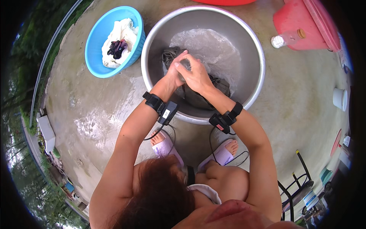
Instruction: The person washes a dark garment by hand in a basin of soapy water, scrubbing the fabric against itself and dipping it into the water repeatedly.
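A wide metal basin stands on the ground before me with cloudy, sudsy water in it. Dark grey cloth lies wet in the basin, and another bunched part shows to the left of my fingers. Over it, my left hand and my right hand press together. A small grey part of the cloth shows in the gap between them, and both seem closed around it. My palms hide most of what they hold.
A blue plastic basin with white cloth and a small dark purple cloth stands to the left. At the right are a red bucket, a clear jar, a white tub and a black-framed chair.
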Tool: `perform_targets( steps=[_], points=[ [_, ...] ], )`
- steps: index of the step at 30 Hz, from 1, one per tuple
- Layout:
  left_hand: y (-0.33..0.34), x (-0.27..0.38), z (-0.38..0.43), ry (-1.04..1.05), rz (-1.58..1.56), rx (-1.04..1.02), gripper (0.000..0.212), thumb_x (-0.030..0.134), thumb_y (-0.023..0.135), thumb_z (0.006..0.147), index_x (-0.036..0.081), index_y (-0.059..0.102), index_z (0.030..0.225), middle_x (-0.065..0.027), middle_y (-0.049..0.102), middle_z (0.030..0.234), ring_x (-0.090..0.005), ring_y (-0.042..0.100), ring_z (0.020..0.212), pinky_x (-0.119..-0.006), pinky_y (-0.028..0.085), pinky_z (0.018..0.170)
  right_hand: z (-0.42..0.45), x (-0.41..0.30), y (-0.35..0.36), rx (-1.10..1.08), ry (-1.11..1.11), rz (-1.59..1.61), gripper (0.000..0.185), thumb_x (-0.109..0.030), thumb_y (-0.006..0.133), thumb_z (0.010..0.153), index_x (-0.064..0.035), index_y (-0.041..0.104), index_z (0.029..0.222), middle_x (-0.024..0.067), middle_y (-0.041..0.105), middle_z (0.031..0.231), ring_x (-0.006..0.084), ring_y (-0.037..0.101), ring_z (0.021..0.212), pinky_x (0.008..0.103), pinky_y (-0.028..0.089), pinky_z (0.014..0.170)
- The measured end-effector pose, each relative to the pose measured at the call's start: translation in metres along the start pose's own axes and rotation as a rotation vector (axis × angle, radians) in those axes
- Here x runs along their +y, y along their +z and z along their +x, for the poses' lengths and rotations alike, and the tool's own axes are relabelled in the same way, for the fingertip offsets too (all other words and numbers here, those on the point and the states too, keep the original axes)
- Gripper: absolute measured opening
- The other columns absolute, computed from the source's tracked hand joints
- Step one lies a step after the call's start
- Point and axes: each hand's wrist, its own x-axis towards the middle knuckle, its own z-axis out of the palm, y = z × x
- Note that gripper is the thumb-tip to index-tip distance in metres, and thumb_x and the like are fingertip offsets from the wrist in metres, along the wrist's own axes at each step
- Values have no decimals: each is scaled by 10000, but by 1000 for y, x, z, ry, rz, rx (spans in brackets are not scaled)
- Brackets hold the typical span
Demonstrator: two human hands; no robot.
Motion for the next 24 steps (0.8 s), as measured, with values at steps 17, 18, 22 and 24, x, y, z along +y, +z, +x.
perform_targets(
  steps=[17, 18, 22, 24],
  points=[
    [27, -43, 2, 310, -142, -53, 428, 458, 420, 1012, 74, 562, 1134, -83, 631, 1098, -226, 622, 1002, -400, 512, 879, 19, 19, -29, 68, -82, -567, 312, -338, 474, 968, -80, 627, 883, 151, 681, 812, 387, 646, 726, 490, 500, 633],
    [50, -32, -17, 244, 69, 158, 427, 431, 416, 1020, 60, 554, 1180, -85, 629, 1138, -224, 619, 1038, -400, 503, 907, 29, 27, -46, 44, 23, -674, 336, -341, 460, 973, -77, 633, 859, 173, 682, 815, 405, 648, 756, 506, 501, 657],
    [45, -8, -12, 270, 68, 108, 470, 390, 477, 999, -1, 503, 1258, -123, 595, 1226, -255, 570, 1138, -407, 428, 1015, 47, 70, -80, 123, 134, -675, 264, -319, 468, 969, -215, 647, 1133, 141, 656, 1117, 365, 625, 1021, 496, 493, 868],
    [28, 12, -14, 273, 144, 202, 656, 449, 552, 946, -18, 383, 1374, -154, 424, 1429, -281, 425, 1317, -433, 349, 1094, 48, 85, -106, 88, 395, -784, 400, -375, 535, 933, -262, 539, 1316, 34, 477, 1388, 314, 561, 1164, 488, 482, 914]
  ],
)
